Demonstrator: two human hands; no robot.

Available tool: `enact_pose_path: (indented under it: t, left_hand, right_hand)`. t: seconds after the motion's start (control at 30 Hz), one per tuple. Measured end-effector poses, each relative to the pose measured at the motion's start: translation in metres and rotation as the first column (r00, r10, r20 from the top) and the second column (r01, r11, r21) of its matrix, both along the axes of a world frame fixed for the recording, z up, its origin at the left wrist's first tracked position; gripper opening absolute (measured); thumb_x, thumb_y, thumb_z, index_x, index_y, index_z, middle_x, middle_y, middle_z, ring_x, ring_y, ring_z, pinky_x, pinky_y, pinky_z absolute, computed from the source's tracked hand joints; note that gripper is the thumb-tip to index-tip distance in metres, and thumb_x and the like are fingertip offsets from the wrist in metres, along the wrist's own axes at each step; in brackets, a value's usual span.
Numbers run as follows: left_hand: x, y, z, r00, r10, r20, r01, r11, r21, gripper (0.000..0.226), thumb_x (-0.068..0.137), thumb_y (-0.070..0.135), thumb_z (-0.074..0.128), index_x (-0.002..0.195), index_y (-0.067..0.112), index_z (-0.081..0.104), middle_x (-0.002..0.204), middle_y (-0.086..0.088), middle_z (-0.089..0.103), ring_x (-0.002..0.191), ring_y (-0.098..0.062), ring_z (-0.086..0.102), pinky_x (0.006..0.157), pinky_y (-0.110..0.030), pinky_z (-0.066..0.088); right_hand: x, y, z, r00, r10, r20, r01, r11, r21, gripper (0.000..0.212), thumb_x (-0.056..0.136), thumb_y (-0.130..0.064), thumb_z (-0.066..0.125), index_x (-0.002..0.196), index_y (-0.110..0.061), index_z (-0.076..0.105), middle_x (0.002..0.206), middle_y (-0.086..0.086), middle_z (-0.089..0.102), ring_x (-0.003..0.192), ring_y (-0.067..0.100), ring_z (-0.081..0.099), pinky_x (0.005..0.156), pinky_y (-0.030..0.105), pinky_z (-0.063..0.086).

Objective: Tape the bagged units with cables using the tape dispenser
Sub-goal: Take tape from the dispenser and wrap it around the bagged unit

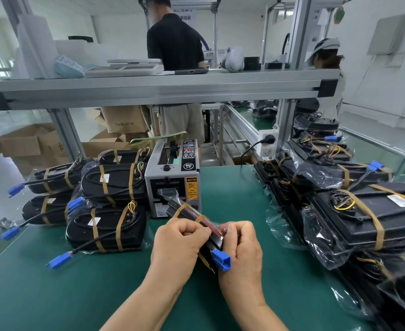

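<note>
A bright, white-walled workshop with a glossy pale floor. An aluminium-frame shelf [149, 89] runs across above the bench. Beyond it a person in a black shirt [175, 44] stands with their back turned, and cardboard boxes [25, 144] sit open on the floor to the left. A green mat [77, 295] covers the bench. Taped, bagged black units are heaped at both sides, the right pile [363, 216] and the left pile [106, 225]. Between them stands the grey tape dispenser [173, 182]. Just in front of it is one bagged unit [192, 215], held on edge. The left hand [175, 247] curls round it, fingertips pinching its top. The right hand [242, 249] grips the other side, beside the blue connector [221, 260].
</note>
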State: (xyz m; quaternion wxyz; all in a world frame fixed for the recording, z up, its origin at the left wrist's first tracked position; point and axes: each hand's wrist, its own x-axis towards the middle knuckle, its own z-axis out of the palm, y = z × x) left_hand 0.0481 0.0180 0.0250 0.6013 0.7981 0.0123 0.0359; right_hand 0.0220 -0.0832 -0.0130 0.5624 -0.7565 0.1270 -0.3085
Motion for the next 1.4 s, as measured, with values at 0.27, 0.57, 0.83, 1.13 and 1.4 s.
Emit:
enact_pose_path:
  t: [0.27, 0.57, 0.83, 1.13, 1.4]
  left_hand:
    - [0.002, -0.002, -0.006, 1.000, 0.009, 0.024, -0.009, 1.000, 0.012, 0.019, 0.077, 0.020, 0.078, 0.063, 0.030, 0.072, 0.074, 0.019, 0.066, 0.055, 0.001, 0.056, 0.071, -0.037, 0.054]
    - [0.003, -0.006, -0.012, 0.998, 0.045, 0.042, -0.045, 0.999, 0.008, 0.028, 0.070, 0.037, 0.081, 0.080, 0.038, 0.055, 0.052, 0.021, 0.048, 0.046, 0.002, 0.044, 0.051, -0.021, 0.036]
    - [0.018, 0.002, -0.014, 0.998, 0.008, 0.064, -0.004, 0.998, -0.070, 0.012, 0.077, 0.040, 0.075, 0.076, 0.032, 0.067, 0.063, -0.004, 0.065, 0.060, -0.019, 0.062, 0.077, -0.051, 0.055]
    - [0.021, 0.003, -0.020, 0.998, -0.013, 0.067, 0.016, 0.999, -0.047, 0.009, 0.080, 0.044, 0.072, 0.079, 0.038, 0.065, 0.062, 0.005, 0.063, 0.052, -0.004, 0.054, 0.057, -0.024, 0.046]
    - [0.011, 0.004, -0.024, 0.992, -0.099, 0.082, 0.096, 0.995, 0.037, 0.020, 0.079, 0.027, 0.073, 0.075, 0.045, 0.063, 0.072, 0.020, 0.063, 0.060, 0.003, 0.054, 0.059, -0.018, 0.041]
  right_hand:
    - [0.000, 0.001, 0.000, 1.000, -0.007, -0.001, 0.007, 1.000, 0.004, 0.022, 0.104, -0.017, 0.045, 0.086, -0.012, 0.055, 0.083, -0.006, 0.062, 0.079, 0.011, 0.057, 0.070, 0.030, 0.045]
    - [0.001, -0.001, -0.001, 1.000, 0.000, -0.010, 0.000, 1.000, 0.001, 0.022, 0.104, -0.020, 0.045, 0.086, -0.011, 0.055, 0.083, -0.004, 0.063, 0.078, 0.014, 0.057, 0.066, 0.026, 0.043]
    - [0.004, -0.003, -0.005, 1.000, 0.000, 0.008, 0.000, 1.000, 0.012, 0.022, 0.104, -0.019, 0.046, 0.084, -0.014, 0.055, 0.081, -0.005, 0.062, 0.078, 0.013, 0.058, 0.068, 0.030, 0.045]
    - [0.022, -0.031, 0.042, 0.986, 0.155, -0.062, -0.161, 0.981, -0.105, 0.008, 0.089, -0.030, 0.068, 0.081, -0.027, 0.067, 0.084, -0.012, 0.070, 0.084, 0.001, 0.064, 0.077, 0.020, 0.048]
    - [0.090, -0.004, 0.073, 0.799, 0.300, -0.521, -0.556, 0.698, -0.451, 0.031, 0.084, -0.040, 0.072, 0.107, -0.020, 0.064, 0.101, -0.007, 0.066, 0.097, 0.014, 0.061, 0.087, 0.029, 0.050]
